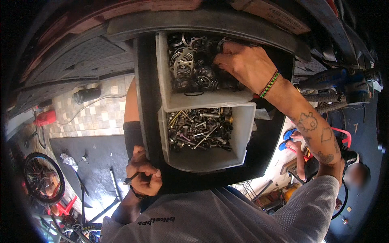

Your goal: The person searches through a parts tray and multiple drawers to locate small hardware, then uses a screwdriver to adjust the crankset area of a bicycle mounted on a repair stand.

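Observation:
My right hand (237, 60) reaches into the upper pale plastic bin (202, 100) at its right side, among metal rings and flat washers (182, 60), its fingers curled and partly hidden on something I cannot make out. My left hand (144, 178), lower left beside the black drawer (210, 180), is closed around a thin dark cylindrical piece (131, 178). The lower pale bin (243, 160), nearest my body, holds several mixed bolts and screws (194, 129).
Bicycle wheel (42, 178), red objects (44, 118) and a dark mat (89, 162) with loose parts lie on the left. Another person (304, 160) with blue sandals (287, 141) sits at right, below a hanging blue object (328, 81). A dark ledge (202, 20) crosses above the bins.

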The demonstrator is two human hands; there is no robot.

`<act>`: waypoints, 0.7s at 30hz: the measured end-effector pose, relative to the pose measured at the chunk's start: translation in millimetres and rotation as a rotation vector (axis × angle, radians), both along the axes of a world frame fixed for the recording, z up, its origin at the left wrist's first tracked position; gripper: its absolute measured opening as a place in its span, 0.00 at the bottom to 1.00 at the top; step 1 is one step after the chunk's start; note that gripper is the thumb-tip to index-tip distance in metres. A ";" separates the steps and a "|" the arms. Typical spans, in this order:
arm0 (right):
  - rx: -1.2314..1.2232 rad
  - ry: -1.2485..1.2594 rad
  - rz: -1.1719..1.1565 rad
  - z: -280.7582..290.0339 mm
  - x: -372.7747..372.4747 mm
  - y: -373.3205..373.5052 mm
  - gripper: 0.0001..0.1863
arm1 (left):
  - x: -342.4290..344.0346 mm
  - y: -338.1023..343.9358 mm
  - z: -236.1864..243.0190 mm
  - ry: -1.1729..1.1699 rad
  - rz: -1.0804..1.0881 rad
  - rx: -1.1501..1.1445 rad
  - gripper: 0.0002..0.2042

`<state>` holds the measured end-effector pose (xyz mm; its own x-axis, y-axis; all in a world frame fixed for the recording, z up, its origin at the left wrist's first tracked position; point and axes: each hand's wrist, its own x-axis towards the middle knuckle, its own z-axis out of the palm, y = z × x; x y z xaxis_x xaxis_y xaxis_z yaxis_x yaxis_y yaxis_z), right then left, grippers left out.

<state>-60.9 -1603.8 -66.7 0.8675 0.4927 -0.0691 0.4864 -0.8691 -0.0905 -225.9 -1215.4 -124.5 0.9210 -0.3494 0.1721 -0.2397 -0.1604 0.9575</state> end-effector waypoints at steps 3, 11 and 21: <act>-0.078 -0.020 0.052 -0.5 5.4 3.0 0.11 | -1.9 2.2 -1.9 0.009 0.003 -0.005 0.13; -0.086 0.081 0.036 0.6 5.7 5.0 0.14 | 2.6 -0.6 2.6 0.014 -0.013 0.015 0.12; 0.129 0.279 0.056 8.6 2.0 -17.5 0.12 | 1.7 0.1 1.2 0.008 -0.015 0.009 0.12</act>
<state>-58.9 -1621.3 -58.1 0.7948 0.5596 -0.2347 0.4743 -0.8141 -0.3350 -224.2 -1215.3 -123.4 0.9171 -0.3647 0.1613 -0.2344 -0.1656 0.9579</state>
